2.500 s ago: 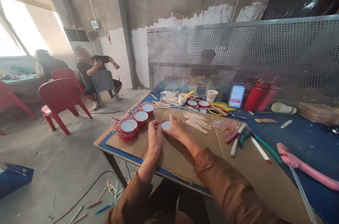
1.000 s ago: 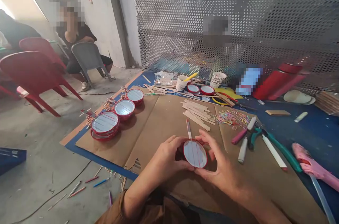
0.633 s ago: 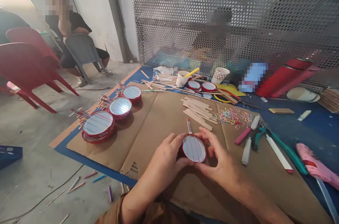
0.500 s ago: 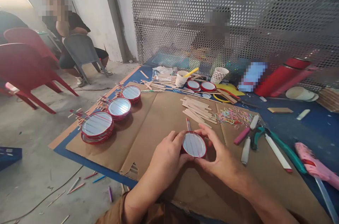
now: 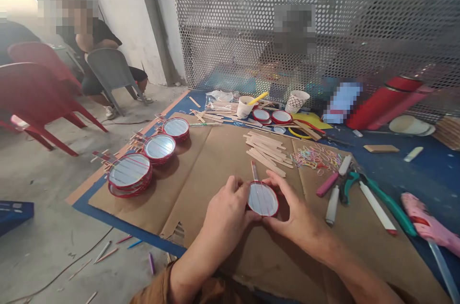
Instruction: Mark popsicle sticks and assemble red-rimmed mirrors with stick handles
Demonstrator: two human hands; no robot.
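Observation:
Between my hands is a small toy banjo [image 5: 263,198], a round red-rimmed body with a silvery face, thin strings across it and a short wooden stick neck pointing away from me. My left hand [image 5: 230,208] grips its left rim, fingers curled over the edge. On the other side my right hand [image 5: 293,203] curves round the rim, thumb near the bottom and index finger by the top right. Just beyond lies a pile of wooden craft sticks [image 5: 268,150]. Colourful rubber bands [image 5: 314,157] are heaped to its right.
Stacks of similar toy banjos [image 5: 129,169] stand on the cardboard [image 5: 194,169] at left. Markers [image 5: 377,208], green-handled pliers [image 5: 391,205] and a pink glue gun [image 5: 427,220] lie at right. Paper cups [image 5: 244,108] and a red flask [image 5: 383,102] are at the back, before a perforated metal panel [image 5: 230,21].
Both hands keep their hold on the toy banjo, with only a slight shift of the fingers. The view has moved a little.

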